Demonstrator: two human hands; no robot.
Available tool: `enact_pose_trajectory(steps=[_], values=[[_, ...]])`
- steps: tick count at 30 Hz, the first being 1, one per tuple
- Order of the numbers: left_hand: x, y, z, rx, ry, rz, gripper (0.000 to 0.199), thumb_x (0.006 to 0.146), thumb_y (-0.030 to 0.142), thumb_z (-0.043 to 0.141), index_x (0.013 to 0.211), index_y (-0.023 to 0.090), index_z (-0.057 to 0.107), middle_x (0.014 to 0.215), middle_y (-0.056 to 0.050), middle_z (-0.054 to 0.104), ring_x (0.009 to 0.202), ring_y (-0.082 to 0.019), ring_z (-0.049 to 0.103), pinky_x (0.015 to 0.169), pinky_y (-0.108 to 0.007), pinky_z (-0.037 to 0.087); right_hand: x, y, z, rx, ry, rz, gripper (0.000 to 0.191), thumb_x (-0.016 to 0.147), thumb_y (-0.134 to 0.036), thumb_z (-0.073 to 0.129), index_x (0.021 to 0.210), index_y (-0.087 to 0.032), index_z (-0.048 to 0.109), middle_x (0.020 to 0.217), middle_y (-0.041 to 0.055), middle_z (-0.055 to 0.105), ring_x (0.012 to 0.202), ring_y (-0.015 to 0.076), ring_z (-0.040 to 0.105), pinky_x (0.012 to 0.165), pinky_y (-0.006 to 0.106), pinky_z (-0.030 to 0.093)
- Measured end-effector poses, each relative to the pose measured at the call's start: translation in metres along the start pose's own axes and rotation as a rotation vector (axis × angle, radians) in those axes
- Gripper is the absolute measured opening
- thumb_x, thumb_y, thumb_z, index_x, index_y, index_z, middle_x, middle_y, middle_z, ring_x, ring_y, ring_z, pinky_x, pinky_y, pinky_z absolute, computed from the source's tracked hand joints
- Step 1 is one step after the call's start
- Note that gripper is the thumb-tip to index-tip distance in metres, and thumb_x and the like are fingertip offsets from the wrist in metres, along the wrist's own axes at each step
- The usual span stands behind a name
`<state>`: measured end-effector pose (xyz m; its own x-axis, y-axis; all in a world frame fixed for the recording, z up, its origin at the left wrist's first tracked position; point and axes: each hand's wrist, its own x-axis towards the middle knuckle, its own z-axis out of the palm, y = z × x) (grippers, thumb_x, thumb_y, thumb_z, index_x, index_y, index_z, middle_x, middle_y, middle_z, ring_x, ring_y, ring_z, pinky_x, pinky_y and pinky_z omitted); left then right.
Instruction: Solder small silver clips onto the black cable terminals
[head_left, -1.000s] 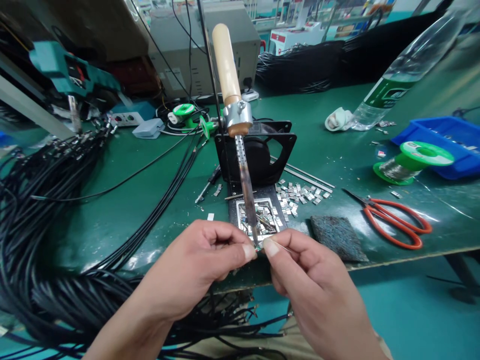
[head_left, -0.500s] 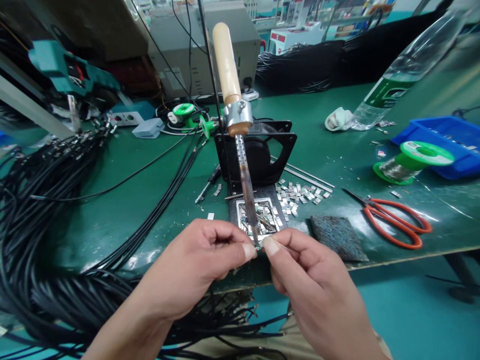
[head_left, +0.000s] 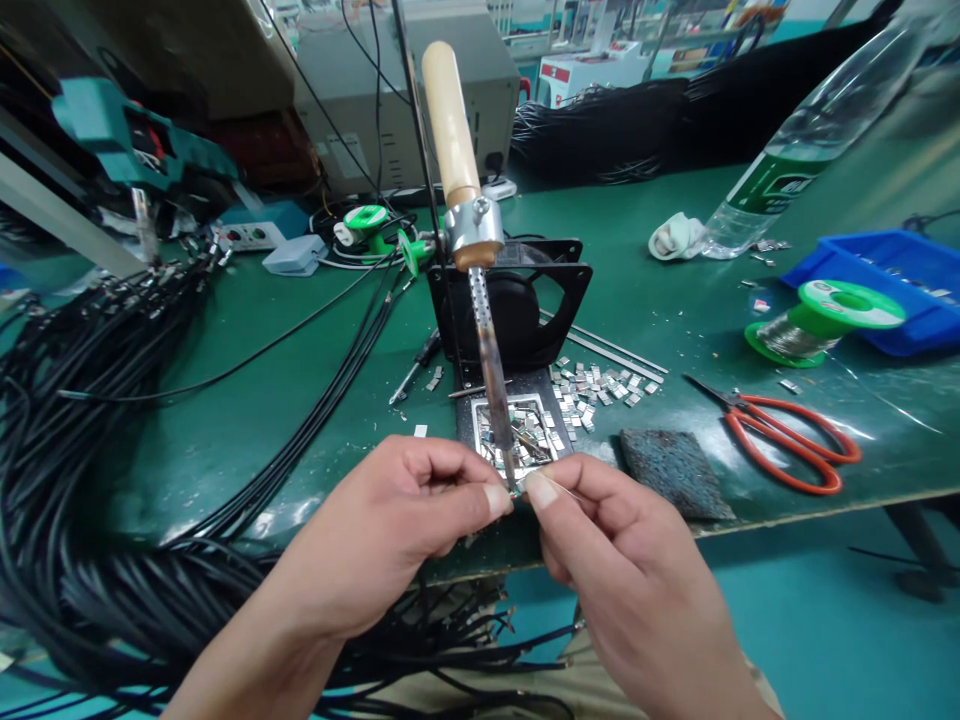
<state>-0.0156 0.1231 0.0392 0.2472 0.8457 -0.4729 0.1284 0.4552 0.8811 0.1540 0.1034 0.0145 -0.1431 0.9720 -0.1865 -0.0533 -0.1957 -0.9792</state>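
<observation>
My left hand (head_left: 427,505) is closed in a pinch on a cable end, of which only tiny green and reddish wire tips (head_left: 515,493) show; the rest is hidden by the fingers. Close beside it, my right hand (head_left: 611,540) pinches a thin solder wire (head_left: 576,493), mostly covered by thumb and forefinger. The fingertips of both hands nearly meet just under the tip of a soldering iron (head_left: 495,380), which hangs point down with its wooden handle up. Behind the fingertips lies a metal-rimmed tray (head_left: 477,425) of small metal connector pieces.
A black fan (head_left: 517,310) stands behind the iron. Loose connectors (head_left: 600,390), a dark abrasive pad (head_left: 675,475), orange-handled scissors (head_left: 795,440), a solder spool (head_left: 817,320), a blue bin (head_left: 885,270) and a bottle (head_left: 795,170) are rightward. Black cables (head_left: 97,500) crowd the left.
The whole view has shifted very slightly. Both hands keep the same pinch under the iron's tip.
</observation>
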Motion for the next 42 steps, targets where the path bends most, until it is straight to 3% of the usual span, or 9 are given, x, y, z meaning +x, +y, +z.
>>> enact_pose_trajectory(steps=[26, 35, 42], values=[[-0.003, 0.002, 0.004, -0.018, -0.005, -0.046, 0.025, 0.078, 0.038, 0.076, 0.071, 0.015, 0.067, 0.054, 0.008, 0.035, 0.051, -0.008, 0.022, 0.046, -0.025, 0.015, -0.003, 0.004, -0.003, -0.044, -0.008, 0.019, 0.033, 0.096, -0.044, 0.06, 0.077, -0.017, 0.062, 0.055, -0.0054, 0.04, 0.051, 0.0095, 0.031, 0.044, 0.021, 0.026], [-0.006, -0.002, 0.007, -0.11, 0.002, -0.042, 0.029, 0.077, 0.04, 0.082, 0.073, 0.015, 0.068, 0.056, 0.008, 0.039, 0.052, -0.008, 0.024, 0.048, -0.025, 0.016, -0.009, 0.011, -0.006, -0.094, -0.016, -0.001, 0.035, 0.101, -0.045, 0.056, 0.079, -0.019, 0.061, 0.059, -0.0045, 0.04, 0.054, 0.0106, 0.032, 0.047, 0.021, 0.03], [-0.01, -0.008, 0.012, -0.194, 0.029, -0.07, 0.026, 0.073, 0.035, 0.085, 0.078, 0.013, 0.071, 0.059, 0.006, 0.045, 0.054, -0.008, 0.027, 0.051, -0.027, 0.016, -0.011, 0.013, -0.007, -0.11, 0.027, -0.018, 0.037, 0.097, -0.049, 0.06, 0.076, -0.018, 0.064, 0.057, -0.0044, 0.038, 0.051, 0.0105, 0.03, 0.043, 0.022, 0.026]])
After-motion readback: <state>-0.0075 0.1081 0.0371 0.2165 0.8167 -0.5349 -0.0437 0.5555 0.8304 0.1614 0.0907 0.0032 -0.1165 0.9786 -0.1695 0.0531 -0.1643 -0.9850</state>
